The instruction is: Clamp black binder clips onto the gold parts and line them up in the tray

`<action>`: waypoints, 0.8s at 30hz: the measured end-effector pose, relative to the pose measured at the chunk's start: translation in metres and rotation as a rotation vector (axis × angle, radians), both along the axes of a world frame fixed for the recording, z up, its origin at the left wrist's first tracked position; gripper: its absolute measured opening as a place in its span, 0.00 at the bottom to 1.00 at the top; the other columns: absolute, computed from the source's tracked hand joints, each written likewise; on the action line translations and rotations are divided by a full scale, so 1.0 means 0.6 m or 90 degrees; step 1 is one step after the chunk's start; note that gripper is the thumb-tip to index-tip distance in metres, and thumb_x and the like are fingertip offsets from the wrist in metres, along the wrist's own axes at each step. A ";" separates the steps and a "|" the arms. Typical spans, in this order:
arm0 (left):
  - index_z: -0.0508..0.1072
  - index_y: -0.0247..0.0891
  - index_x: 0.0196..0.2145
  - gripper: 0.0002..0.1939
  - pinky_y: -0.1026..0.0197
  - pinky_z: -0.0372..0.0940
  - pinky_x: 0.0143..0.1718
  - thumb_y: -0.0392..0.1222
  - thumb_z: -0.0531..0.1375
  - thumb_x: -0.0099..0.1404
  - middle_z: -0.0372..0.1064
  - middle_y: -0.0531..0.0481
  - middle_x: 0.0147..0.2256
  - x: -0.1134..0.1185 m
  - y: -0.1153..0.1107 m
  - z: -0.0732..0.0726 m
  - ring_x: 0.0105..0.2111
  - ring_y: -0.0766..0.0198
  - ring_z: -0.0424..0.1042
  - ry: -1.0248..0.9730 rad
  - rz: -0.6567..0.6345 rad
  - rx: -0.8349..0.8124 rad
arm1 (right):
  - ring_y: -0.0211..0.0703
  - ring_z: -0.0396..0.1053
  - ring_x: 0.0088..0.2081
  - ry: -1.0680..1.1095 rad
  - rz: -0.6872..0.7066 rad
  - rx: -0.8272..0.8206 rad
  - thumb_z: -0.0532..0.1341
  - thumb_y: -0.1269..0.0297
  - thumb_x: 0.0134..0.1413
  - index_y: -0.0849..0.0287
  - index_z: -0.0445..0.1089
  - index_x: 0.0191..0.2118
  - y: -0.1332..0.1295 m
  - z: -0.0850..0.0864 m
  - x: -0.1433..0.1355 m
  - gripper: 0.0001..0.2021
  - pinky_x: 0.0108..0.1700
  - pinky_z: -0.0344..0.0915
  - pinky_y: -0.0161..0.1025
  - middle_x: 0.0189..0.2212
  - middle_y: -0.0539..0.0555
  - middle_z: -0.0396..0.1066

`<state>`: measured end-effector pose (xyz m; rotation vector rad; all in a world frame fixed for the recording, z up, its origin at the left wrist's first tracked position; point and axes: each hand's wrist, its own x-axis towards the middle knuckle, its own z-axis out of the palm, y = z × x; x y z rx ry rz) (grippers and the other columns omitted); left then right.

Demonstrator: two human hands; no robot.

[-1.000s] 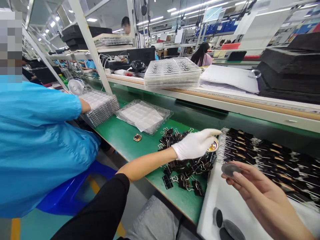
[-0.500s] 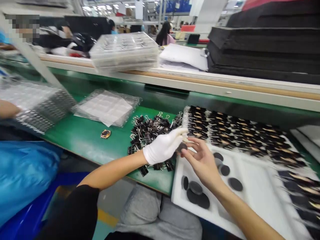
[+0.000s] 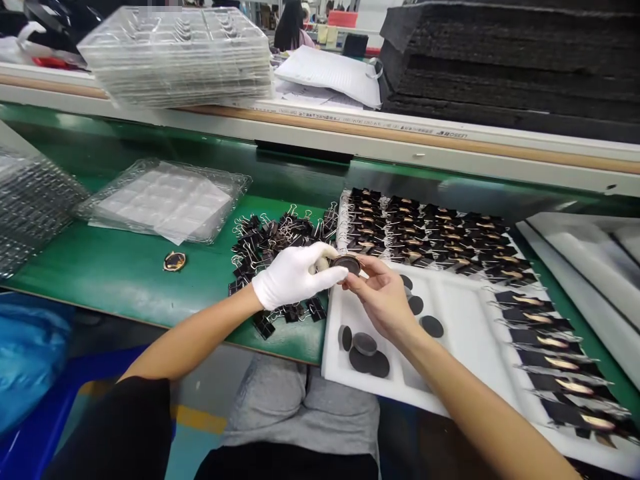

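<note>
Between my hands is a round dark disc (image 3: pixel 347 265) with a thin, lighter rim, its flat face turned up. My left hand (image 3: pixel 297 275), in a white glove, pinches its left edge. My bare right hand (image 3: pixel 383 293) grips the right edge with thumb and fingers. Black binder clips (image 3: pixel 265 243) lie heaped under and behind the left hand. Below my right hand, a white foam tray (image 3: pixel 465 320) carries loose dark discs (image 3: pixel 369 360). Along its back and right side, rows of binder clips (image 3: pixel 415 227) are clamped on thin gold-edged pieces.
A gold-rimmed round piece (image 3: pixel 174 261) lies alone on the green table (image 3: pixel 120 283). Clear plastic trays (image 3: pixel 165 200) with white paper lie behind it. On the shelf stand stacked clear trays (image 3: pixel 180 60) and black foam sheets (image 3: pixel 510 67). White foam (image 3: pixel 575 267) leans at the right.
My view has swung to the right and down. The gloved thumb now presses on the disc, whose face shows more fully. Both hands stay together around it.
</note>
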<state>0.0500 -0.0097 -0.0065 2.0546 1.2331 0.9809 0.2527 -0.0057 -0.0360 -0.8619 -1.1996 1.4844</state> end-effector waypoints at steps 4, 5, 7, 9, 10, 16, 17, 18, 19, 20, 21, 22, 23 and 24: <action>0.76 0.39 0.42 0.13 0.66 0.62 0.30 0.51 0.61 0.71 0.77 0.56 0.29 0.001 0.001 -0.005 0.26 0.70 0.71 0.023 -0.040 0.009 | 0.41 0.77 0.35 -0.057 0.040 0.013 0.77 0.57 0.51 0.53 0.76 0.41 0.000 -0.003 0.002 0.14 0.41 0.75 0.43 0.40 0.52 0.78; 0.76 0.38 0.41 0.13 0.66 0.62 0.30 0.51 0.62 0.71 0.76 0.56 0.28 0.000 0.001 -0.005 0.26 0.70 0.71 0.032 -0.040 0.007 | 0.41 0.77 0.35 -0.069 0.047 0.017 0.76 0.57 0.51 0.54 0.77 0.41 -0.001 -0.002 0.003 0.14 0.42 0.75 0.43 0.41 0.52 0.78; 0.76 0.38 0.39 0.13 0.66 0.61 0.30 0.50 0.62 0.71 0.75 0.56 0.27 -0.004 0.002 0.001 0.26 0.70 0.71 0.046 -0.040 0.008 | 0.40 0.76 0.36 -0.082 0.054 0.030 0.76 0.57 0.51 0.54 0.77 0.41 -0.001 -0.001 0.004 0.14 0.41 0.75 0.42 0.41 0.53 0.78; 0.76 0.38 0.36 0.15 0.65 0.63 0.33 0.50 0.58 0.73 0.74 0.56 0.27 -0.014 0.006 0.014 0.27 0.70 0.71 0.020 -0.023 0.018 | 0.40 0.75 0.36 -0.081 0.049 0.033 0.76 0.57 0.52 0.55 0.78 0.40 0.000 0.000 0.004 0.13 0.38 0.74 0.40 0.41 0.53 0.78; 0.76 0.38 0.35 0.17 0.65 0.63 0.34 0.50 0.55 0.75 0.73 0.55 0.26 -0.021 0.010 0.022 0.26 0.70 0.70 -0.010 0.008 0.029 | 0.40 0.74 0.36 -0.076 0.040 0.026 0.75 0.56 0.52 0.55 0.79 0.40 0.001 0.001 0.005 0.13 0.36 0.73 0.39 0.40 0.54 0.78; 0.68 0.39 0.22 0.25 0.60 0.53 0.29 0.51 0.53 0.76 0.63 0.55 0.18 -0.069 0.045 0.031 0.20 0.69 0.62 0.088 0.248 0.216 | 0.40 0.75 0.40 -0.003 -0.011 -0.069 0.76 0.56 0.50 0.54 0.79 0.42 0.006 0.001 0.010 0.15 0.36 0.69 0.36 0.40 0.52 0.79; 0.66 0.39 0.20 0.26 0.59 0.51 0.29 0.52 0.55 0.75 0.62 0.54 0.17 -0.071 0.049 0.025 0.20 0.68 0.62 0.173 0.243 0.254 | 0.40 0.75 0.39 0.010 -0.018 -0.083 0.77 0.56 0.49 0.53 0.79 0.41 0.007 0.001 0.011 0.15 0.36 0.69 0.35 0.39 0.52 0.79; 0.65 0.39 0.19 0.27 0.57 0.50 0.30 0.53 0.56 0.74 0.62 0.54 0.16 -0.072 0.052 0.017 0.20 0.67 0.62 0.258 0.221 0.284 | 0.40 0.76 0.39 0.019 -0.022 -0.093 0.77 0.56 0.49 0.53 0.79 0.41 0.007 0.001 0.011 0.15 0.36 0.69 0.35 0.39 0.51 0.78; 0.66 0.39 0.19 0.27 0.57 0.50 0.31 0.56 0.57 0.73 0.63 0.53 0.16 -0.069 0.052 0.009 0.20 0.66 0.63 0.336 0.184 0.302 | 0.40 0.76 0.39 0.024 -0.026 -0.100 0.78 0.56 0.48 0.53 0.79 0.40 0.007 0.002 0.011 0.15 0.36 0.68 0.35 0.39 0.51 0.78; 0.68 0.39 0.21 0.27 0.56 0.50 0.32 0.58 0.57 0.72 0.65 0.52 0.17 -0.066 0.052 0.002 0.21 0.64 0.65 0.403 0.140 0.311 | 0.40 0.76 0.39 0.025 -0.028 -0.105 0.78 0.56 0.48 0.53 0.79 0.40 0.008 0.002 0.011 0.15 0.37 0.68 0.35 0.39 0.51 0.78; 0.70 0.38 0.23 0.27 0.55 0.51 0.33 0.60 0.58 0.72 0.67 0.51 0.18 -0.061 0.050 -0.004 0.22 0.63 0.68 0.459 0.098 0.315 | 0.40 0.76 0.39 0.022 -0.029 -0.106 0.78 0.56 0.48 0.53 0.79 0.40 0.007 0.003 0.011 0.15 0.37 0.68 0.35 0.39 0.51 0.78; 0.72 0.38 0.25 0.26 0.54 0.51 0.34 0.61 0.58 0.71 0.70 0.49 0.20 -0.056 0.048 -0.008 0.24 0.60 0.70 0.508 0.062 0.315 | 0.40 0.75 0.39 0.017 -0.028 -0.106 0.78 0.56 0.48 0.53 0.79 0.41 0.007 0.004 0.010 0.15 0.37 0.68 0.36 0.39 0.51 0.78; 0.73 0.37 0.26 0.24 0.54 0.51 0.35 0.59 0.58 0.72 0.72 0.47 0.22 -0.052 0.046 -0.010 0.25 0.58 0.72 0.549 0.041 0.315 | 0.40 0.75 0.39 0.012 -0.026 -0.104 0.77 0.55 0.48 0.53 0.80 0.41 0.007 0.004 0.010 0.15 0.38 0.68 0.36 0.39 0.51 0.78; 0.73 0.37 0.27 0.23 0.54 0.50 0.35 0.56 0.58 0.73 0.74 0.45 0.24 -0.049 0.045 -0.011 0.27 0.57 0.73 0.580 0.031 0.319 | 0.40 0.75 0.39 0.008 -0.023 -0.102 0.77 0.55 0.49 0.53 0.80 0.41 0.007 0.004 0.009 0.16 0.38 0.69 0.36 0.40 0.52 0.79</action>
